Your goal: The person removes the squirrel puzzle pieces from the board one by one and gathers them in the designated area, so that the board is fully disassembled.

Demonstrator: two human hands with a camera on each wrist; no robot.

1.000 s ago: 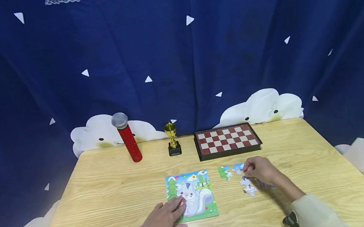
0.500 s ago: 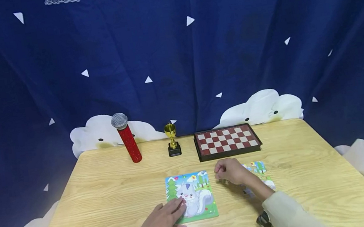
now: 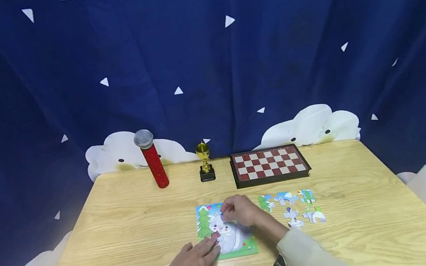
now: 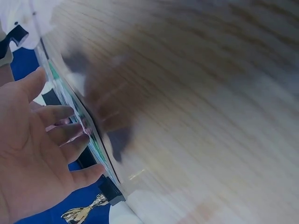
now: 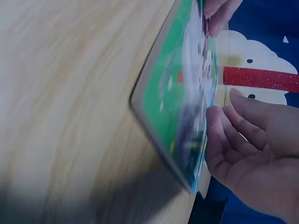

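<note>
A square picture board (image 3: 238,253) with a grey squirrel, green trees and grass lies flat on the table. My left hand (image 3: 194,263) rests its straight fingers on the board's lower left part. Over the upper right part hovers my right hand (image 3: 240,212), palm down. In the right wrist view, the fingers of this hand (image 5: 252,140) are loosely curled, the thumb stands apart from the index finger, and I see nothing between them. To the right lie several jigsaw pieces, among them a squirrel-face piece (image 3: 292,217), a white-and-green piece (image 3: 314,215) and a tree piece (image 3: 265,203).
Along the back of the wooden table (image 3: 136,225) stand a red microphone (image 3: 155,166), a small gold trophy cup (image 3: 204,161) and a red-and-white checkered game board (image 3: 269,164) in a black frame. A dark blue curtain (image 3: 168,44) hangs behind.
My right hand has moved left, from above the jigsaw pieces to over the squirrel board. The pieces it covered are now in sight. My left hand has stayed on the board.
</note>
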